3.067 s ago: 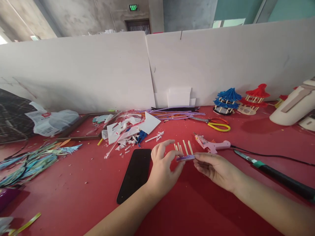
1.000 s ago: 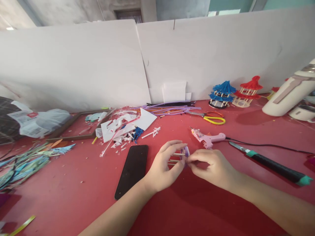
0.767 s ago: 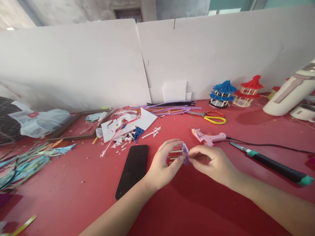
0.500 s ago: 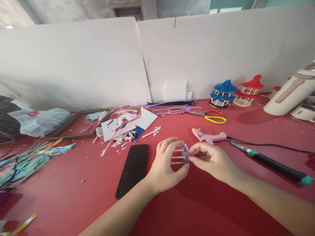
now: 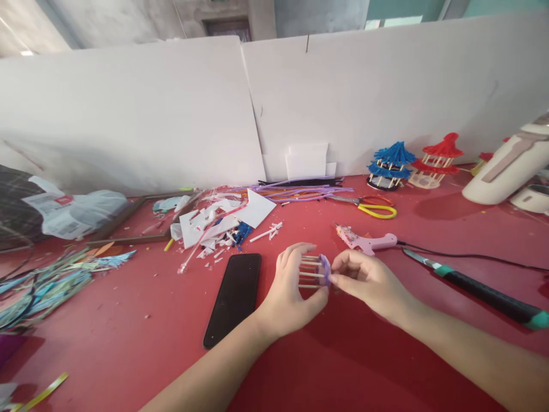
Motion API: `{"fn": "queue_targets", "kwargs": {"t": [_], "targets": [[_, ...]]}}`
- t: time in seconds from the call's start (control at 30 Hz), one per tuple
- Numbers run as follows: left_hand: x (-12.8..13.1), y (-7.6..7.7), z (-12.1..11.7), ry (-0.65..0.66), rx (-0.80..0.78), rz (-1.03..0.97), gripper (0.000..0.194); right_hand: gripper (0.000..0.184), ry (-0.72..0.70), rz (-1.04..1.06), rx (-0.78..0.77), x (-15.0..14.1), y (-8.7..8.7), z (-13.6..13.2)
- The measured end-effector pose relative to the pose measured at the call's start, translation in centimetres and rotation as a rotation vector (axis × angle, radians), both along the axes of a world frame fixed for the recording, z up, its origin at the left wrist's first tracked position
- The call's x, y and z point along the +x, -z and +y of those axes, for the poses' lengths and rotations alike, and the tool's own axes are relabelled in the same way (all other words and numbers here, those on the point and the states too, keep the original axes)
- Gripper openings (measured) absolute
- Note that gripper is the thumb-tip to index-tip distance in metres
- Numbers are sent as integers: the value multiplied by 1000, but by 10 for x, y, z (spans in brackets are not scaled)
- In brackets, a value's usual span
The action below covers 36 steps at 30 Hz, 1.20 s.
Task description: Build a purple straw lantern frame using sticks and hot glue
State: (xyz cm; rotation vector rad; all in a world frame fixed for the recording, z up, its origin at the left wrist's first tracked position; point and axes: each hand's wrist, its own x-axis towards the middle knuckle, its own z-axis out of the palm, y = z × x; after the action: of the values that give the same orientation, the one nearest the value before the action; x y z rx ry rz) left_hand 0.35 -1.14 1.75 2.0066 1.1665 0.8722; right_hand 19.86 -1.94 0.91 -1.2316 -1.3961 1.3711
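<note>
My left hand [image 5: 285,292] is curled around a small model pavilion frame [image 5: 312,273] of thin wooden sticks, held on its side just above the red table. A purple pipe cleaner [image 5: 326,270] runs along the frame's round right end. At that rim, the thumb and index finger of my right hand [image 5: 364,278] pinch the purple edging. The far left end of the frame is hidden behind my left palm. Close to my left wrist lies a black phone [image 5: 234,298]. A pink glue gun [image 5: 364,239] rests beyond my right hand.
A utility knife [image 5: 484,289] lies right of my right arm. Scissors [image 5: 373,208], purple pipe cleaners [image 5: 309,190] and paper scraps [image 5: 214,220] lie farther back. Blue [image 5: 390,166] and red model pavilions [image 5: 437,162] stand near a white bottle [image 5: 501,166]. A white board [image 5: 171,114] closes the back.
The fingers of my left hand have shifted slightly, and more of the sticks show. My right hand keeps its pinch at the purple rim. The camera view has moved a little.
</note>
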Motion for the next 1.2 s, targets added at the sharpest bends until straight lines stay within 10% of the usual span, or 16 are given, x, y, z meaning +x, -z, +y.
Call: {"fn": "queue_targets", "kwargs": {"t": [1.2], "targets": [[-3,9,6,-41,-53,-164,57,35,-38,193,-38,-1,8,7]]}}
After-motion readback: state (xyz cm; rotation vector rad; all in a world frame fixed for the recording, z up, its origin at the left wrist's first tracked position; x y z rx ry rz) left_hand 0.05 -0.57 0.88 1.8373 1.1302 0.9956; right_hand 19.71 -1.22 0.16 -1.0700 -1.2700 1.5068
